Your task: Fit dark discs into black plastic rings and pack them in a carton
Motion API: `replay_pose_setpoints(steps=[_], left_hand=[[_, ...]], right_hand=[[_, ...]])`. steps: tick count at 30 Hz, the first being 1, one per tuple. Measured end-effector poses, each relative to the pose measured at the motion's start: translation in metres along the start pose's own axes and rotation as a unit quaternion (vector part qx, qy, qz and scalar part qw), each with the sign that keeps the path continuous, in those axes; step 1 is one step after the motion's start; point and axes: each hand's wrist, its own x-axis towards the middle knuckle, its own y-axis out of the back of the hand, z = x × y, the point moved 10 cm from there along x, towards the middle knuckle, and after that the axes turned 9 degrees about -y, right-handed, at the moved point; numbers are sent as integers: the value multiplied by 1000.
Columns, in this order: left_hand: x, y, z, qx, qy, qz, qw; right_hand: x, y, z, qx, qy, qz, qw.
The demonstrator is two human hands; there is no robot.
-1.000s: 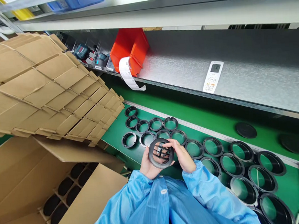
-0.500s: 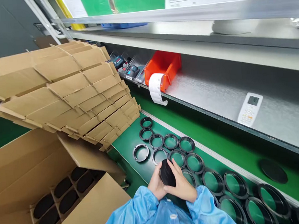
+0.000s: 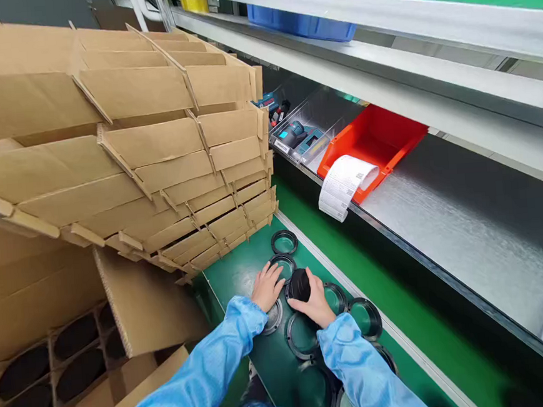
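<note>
Cardboard dividers — stacked, tilted, propped above an open carton, black discs sitting in its cells. Green mat — running away from the person, black rings lying on it in loose rows. Left hand, in a blue sleeve — fingers spread, holding nothing, resting just beside a ring. Right hand, also sleeved — fingers pressed together around a black part, gripping it from the near side; the part is sitting between both hands, over the rings. Clear tray — holding blue-and-black tools, standing on a steel shelf. Blue bin — sitting on a higher shelf. Red bin — standing on the steel shelf, a paper strip hanging over its front edge.
</note>
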Motion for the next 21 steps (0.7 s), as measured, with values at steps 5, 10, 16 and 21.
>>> replay_pose_setpoints(steps=[5, 10, 16, 21], left_hand=[[3, -17, -14, 165, -30, -99, 981], [-23, -19, -18, 242, -30, -140, 960], [-43, 1, -30, 287, -48, -91, 952], [-73, 22, -23, 318, -110, 4, 942]], right_hand=[[69, 8, -26, -71, -13, 58, 996], [138, -11, -81, -205, 25, 82, 975], [178, -53, -93, -334, 34, 56, 940], [167, -57, -102, -339, 97, 99, 930]])
